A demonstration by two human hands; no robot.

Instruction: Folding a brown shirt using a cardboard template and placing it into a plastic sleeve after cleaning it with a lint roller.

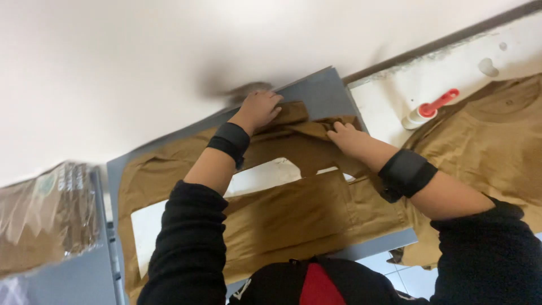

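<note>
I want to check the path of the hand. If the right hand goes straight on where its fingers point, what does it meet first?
The right hand points toward the left hand; it would probably first meet the folded brown cloth between them.
</note>
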